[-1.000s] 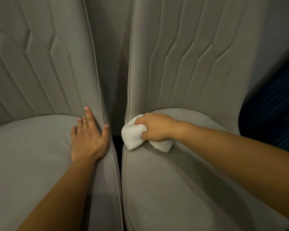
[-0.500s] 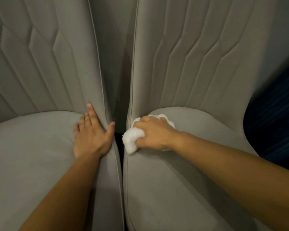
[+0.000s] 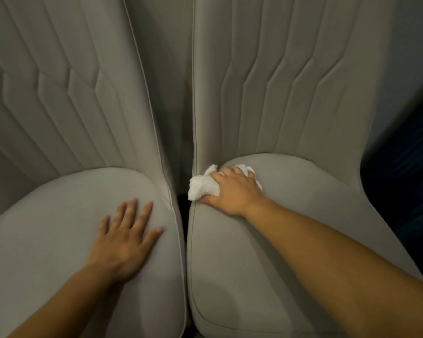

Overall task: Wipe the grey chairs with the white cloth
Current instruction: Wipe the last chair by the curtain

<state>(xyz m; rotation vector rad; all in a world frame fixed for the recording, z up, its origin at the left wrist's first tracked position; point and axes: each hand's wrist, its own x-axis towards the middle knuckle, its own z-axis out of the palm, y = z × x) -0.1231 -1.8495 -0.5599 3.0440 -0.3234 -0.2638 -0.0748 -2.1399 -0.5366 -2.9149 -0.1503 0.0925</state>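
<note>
Two grey chairs stand side by side, the left chair [image 3: 59, 215] and the right chair [image 3: 291, 228], with only a narrow dark gap between their seat edges. Both have backrests stitched in long angled channels.

The right hand [image 3: 232, 189] is closed around the white cloth [image 3: 202, 187], bunched into a wad and pressed onto the right chair's seat at its rear inner corner, where the seat cushion meets the backrest. Part of the cloth bulges out on the gap side of the hand, touching the piped edge of the seat, and a smaller fold shows beyond the fingertips.

The left hand [image 3: 126, 240] lies flat and empty on the left chair's seat, palm down, fingers spread and pointing toward the backrest, thumb out toward the gap.

Compared with half a second ago, the left hand has drawn back: then its fingertips reached the crease where the seat meets the backrest and its thumb lay along the seat's inner edge, whereas now it rests further forward on open cushion, apart from both. The right hand has stayed at the same inner corner of the right seat, gripping the cloth. A second ago the cloth hung out below and beside that hand; now more of it shows ahead of the fingers. The backrests also fill more of the view than before.
</note>
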